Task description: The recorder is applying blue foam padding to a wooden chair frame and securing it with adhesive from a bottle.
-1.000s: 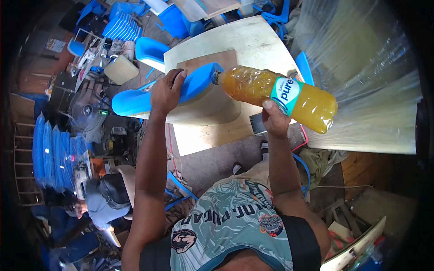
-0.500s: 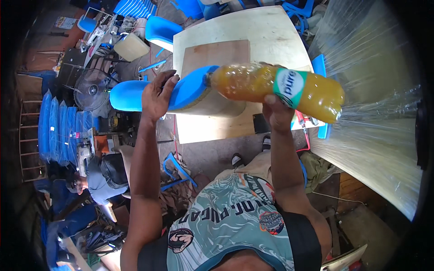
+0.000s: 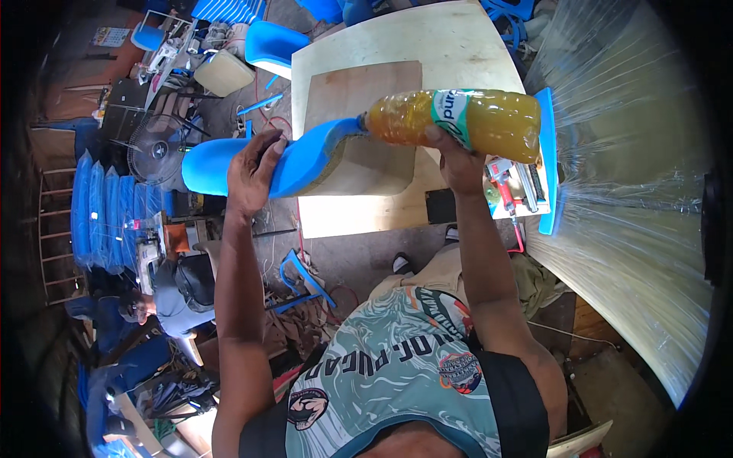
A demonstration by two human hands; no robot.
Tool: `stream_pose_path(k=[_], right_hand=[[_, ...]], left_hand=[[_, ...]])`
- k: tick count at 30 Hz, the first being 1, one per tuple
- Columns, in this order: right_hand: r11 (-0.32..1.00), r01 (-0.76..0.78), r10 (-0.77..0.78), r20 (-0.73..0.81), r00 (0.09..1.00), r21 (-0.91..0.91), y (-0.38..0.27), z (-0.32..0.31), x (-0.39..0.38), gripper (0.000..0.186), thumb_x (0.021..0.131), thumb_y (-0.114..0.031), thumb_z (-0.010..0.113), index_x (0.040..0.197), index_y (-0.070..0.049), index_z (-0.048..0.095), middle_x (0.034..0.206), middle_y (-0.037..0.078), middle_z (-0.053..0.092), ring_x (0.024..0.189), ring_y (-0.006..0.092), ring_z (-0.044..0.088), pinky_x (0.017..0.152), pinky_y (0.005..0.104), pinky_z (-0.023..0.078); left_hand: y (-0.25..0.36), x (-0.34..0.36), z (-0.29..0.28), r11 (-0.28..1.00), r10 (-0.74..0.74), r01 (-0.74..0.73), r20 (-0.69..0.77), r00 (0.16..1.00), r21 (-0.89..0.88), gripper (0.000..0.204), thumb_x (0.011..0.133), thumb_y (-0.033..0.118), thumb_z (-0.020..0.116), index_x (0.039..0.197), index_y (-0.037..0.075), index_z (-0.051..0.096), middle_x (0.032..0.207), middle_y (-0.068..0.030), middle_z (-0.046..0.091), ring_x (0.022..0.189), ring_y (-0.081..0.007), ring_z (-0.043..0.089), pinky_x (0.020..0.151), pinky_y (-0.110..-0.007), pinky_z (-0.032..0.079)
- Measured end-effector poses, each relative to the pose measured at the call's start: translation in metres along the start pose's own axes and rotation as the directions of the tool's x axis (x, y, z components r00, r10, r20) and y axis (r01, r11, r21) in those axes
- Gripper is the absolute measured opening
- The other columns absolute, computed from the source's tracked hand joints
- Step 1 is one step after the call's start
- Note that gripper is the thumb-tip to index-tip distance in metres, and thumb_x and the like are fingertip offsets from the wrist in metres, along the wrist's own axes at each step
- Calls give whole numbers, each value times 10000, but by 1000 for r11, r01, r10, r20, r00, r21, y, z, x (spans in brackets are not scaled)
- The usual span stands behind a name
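Observation:
My right hand (image 3: 460,162) is wrapped round a large clear plastic bottle (image 3: 500,122) of amber liquid with a green and white label. The bottle lies nearly level, its narrow dark tip (image 3: 363,122) at the right end of a blue curved chair shell (image 3: 309,160). Whether tip and shell touch, I cannot tell. My left hand (image 3: 256,172) grips the shell near its middle, thumb lying along the blue surface and fingers bent. A rough tan edge (image 3: 330,162) runs along the shell's near side. Below stands a pale wooden table (image 3: 458,46) with a brown board (image 3: 366,76) on it.
A red air tool (image 3: 504,187) with a red hose lies at the table's right corner. Clear plastic sheeting (image 3: 626,153) hangs on the right. Blue chairs (image 3: 275,46) stand behind. A fan (image 3: 159,149) and a person (image 3: 179,294) are on the left; a blue frame (image 3: 301,282) sits on the floor.
The bottle and my right hand have moved slightly left and up, and the bottle has turned, showing less label. My left hand and the shell have shifted a little left.

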State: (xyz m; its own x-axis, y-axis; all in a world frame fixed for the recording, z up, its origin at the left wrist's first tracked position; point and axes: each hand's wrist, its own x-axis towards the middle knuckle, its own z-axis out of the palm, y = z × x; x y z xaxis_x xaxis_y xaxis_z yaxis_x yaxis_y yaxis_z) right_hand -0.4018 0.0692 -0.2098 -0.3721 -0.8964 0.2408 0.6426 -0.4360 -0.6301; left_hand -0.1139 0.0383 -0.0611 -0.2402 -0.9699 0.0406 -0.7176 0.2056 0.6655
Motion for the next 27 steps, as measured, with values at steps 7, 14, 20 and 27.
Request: stream_pose_path(k=[7, 14, 20, 27], right_hand=[[988, -19, 24, -29, 999, 150, 6, 8, -1, 338, 802, 23, 733, 1109, -51, 612, 1029, 15, 642, 926, 128, 617, 825, 296, 529], [997, -65, 65, -28, 997, 31, -4, 2, 8, 393, 803, 22, 727, 1160, -74, 594, 1057, 27, 644, 963, 173, 640, 858, 317, 538], [998, -53, 52, -60, 997, -27, 10, -3, 12, 349, 808, 40, 706, 1129, -50, 606, 1041, 20, 654, 971, 151, 633, 879, 314, 518], [973, -29, 48, -76, 996, 231, 9, 7, 6, 345, 801, 6, 746, 1116, -20, 608, 1020, 53, 667, 913, 159, 650, 794, 332, 577]], left_hand=[[-1, 0, -3, 991, -41, 41, 5, 999, -125, 424, 965, 315, 570, 1172, -54, 599, 1026, -144, 683, 974, -192, 621, 896, -304, 465], [-2, 1, 1, 999, -25, 26, 13, 1000, -26, 429, 965, 317, 569, 1187, -49, 598, 1023, -141, 684, 974, -193, 622, 896, -304, 464], [-5, 1, -2, 999, -23, 24, 11, 1000, -30, 434, 966, 317, 565, 1200, -47, 593, 1043, -138, 677, 983, -193, 617, 904, -308, 459], [-11, -1, -1, 999, -25, 25, 3, 1000, -48, 425, 968, 308, 560, 1208, -42, 588, 1039, -133, 673, 976, -181, 610, 908, -309, 455]])
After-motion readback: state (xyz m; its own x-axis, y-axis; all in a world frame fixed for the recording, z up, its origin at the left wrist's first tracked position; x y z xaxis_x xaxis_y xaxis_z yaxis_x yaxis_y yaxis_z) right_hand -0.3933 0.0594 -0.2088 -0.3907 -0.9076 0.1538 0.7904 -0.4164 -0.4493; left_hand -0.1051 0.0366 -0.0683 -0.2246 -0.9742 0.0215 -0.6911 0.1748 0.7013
